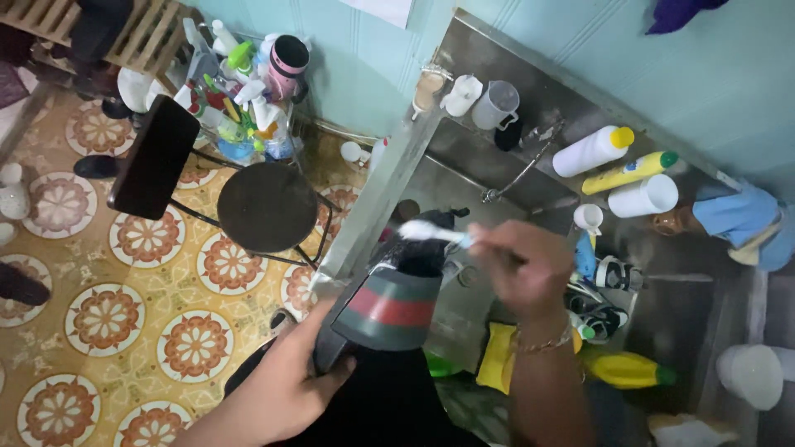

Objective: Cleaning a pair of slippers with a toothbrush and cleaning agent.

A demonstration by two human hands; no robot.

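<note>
Over the steel sink, the left hand clamps a black shoe with a green-and-red stripe, while the right hand grips a white toothbrush against its upper part.

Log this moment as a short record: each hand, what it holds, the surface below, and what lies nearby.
left hand: clasps the heel end of a black shoe with a green and red striped band
right hand: pinches a white-bristled brush with a pale blue handle, bristles over the shoe's toe
surface: stainless steel sink
nearby: yellow and white bottles on the ledge; round black stool on the patterned tile floor
</note>
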